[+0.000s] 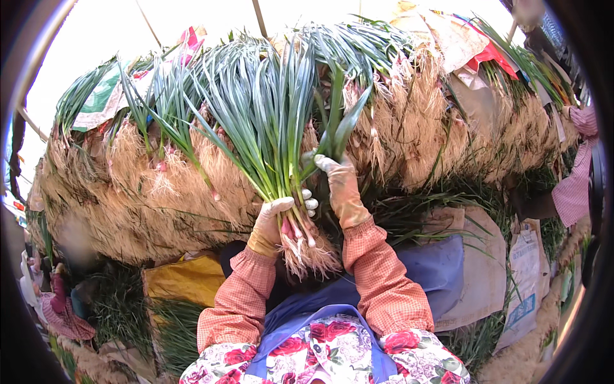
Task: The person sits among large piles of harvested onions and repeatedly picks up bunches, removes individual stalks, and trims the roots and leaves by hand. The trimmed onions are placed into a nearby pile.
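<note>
My left hand (271,221), in a stained pale glove, is wrapped around a bunch of green garlic (276,144) just above its bulbs. The long leaves fan upward, while pinkish bulbs (295,230) and stringy pale roots (312,261) hang below the fist. To the right of the bunch, my gloved right hand (339,185) is closed on some broad green leaves (338,132), pinched by the thumb and fingers. Whether those leaves still join the bunch cannot be made out. Part of my left fingers is hidden behind the stalks.
A long heap of green garlic (168,192) spans the front, roots towards me. Sacking pieces (455,43) lie on top. A yellow sheet (184,278), loose leaves (120,307) and a printed sack (523,283) lie nearby. Other people's sleeves show at right (573,180) and left (60,305).
</note>
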Motion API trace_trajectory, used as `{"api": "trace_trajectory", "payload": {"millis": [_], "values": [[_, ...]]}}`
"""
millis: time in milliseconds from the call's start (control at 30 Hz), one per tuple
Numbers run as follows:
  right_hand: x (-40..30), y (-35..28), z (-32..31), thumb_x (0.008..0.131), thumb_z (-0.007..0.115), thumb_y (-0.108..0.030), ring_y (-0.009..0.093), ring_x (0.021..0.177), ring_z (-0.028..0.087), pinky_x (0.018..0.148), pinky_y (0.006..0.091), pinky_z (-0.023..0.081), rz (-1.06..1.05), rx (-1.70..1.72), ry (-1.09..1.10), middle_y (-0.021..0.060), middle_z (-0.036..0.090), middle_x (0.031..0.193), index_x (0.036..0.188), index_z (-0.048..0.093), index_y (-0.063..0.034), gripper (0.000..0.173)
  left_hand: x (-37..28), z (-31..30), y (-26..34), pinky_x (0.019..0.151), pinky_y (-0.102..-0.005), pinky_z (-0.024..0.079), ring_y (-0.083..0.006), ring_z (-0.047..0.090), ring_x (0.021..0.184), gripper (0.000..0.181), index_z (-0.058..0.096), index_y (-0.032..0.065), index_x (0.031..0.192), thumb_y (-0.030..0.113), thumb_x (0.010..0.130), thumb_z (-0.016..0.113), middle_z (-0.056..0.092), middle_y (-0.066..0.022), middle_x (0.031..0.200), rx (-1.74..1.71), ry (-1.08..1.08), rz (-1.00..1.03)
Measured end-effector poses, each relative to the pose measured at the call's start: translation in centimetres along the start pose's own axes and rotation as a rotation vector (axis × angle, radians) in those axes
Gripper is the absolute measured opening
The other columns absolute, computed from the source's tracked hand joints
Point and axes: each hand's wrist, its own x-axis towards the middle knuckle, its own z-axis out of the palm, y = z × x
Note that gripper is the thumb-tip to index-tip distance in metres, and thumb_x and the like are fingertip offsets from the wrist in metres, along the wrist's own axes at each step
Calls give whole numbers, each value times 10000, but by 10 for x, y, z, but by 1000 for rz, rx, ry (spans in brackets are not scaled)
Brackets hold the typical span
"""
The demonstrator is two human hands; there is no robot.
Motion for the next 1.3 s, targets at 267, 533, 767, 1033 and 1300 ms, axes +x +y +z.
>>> {"api": "trace_trajectory", "payload": {"millis": [267, 533, 767, 1033, 1300], "values": [[-13, -20, 8, 928, 501, -192, 86, 565, 460, 464, 278, 397, 25, 424, 155, -2, 516, 733, 1020, 619, -3, 242, 6, -2, -6, 683, -449, 615, -288, 677, 823, 377, 559, -47, 1136, 159, 825, 618, 657, -170, 916, -89, -83, 39], [-4, -36, -17, 899, 655, -277, 27, 462, 390, 425, 197, 312, 249, 33, -246, -66, 488, 620, 1044, 613, -50, 272, -3, 13, 1, 688, -445, 616, -318, 676, 911, 429, 538, -51, 1185, 166, 825, 626, 645, -204, 1018, -65, -68, -5], [-27, -4, 2, 895, 684, -161, 59, 537, 490, 513, 227, 431, 44, -57, -126, -36, 585, 709, 972, 645, -33, 155, 4, 8, -2, 476, -386, 592, -300, 672, 576, 331, 568, -63, 1107, 106, 825, 610, 668, -225, 858, 144, 9, 76], [-26, -87, -39, 963, 580, -170, 102, 614, 590, 565, 251, 501, 63, -95, -203, 84, 682, 846, 1131, 618, 5, 246, 9, 17, -4, 685, -457, 613, -310, 696, 872, 305, 573, -72, 1104, 59, 829, 602, 677, -188, 1046, 197, 38, 92], [18, -37, -7, 934, 623, -138, 49, 546, 558, 470, 199, 430, 134, -488, -184, 31, 712, 887, 1228, 606, -71, 301, 17, -2, -13, 369, -315, 528, -271, 607, 409, 321, 526, -95, 1115, 39, 833, 603, 628, -172, 677, 221, 61, 188]]}}
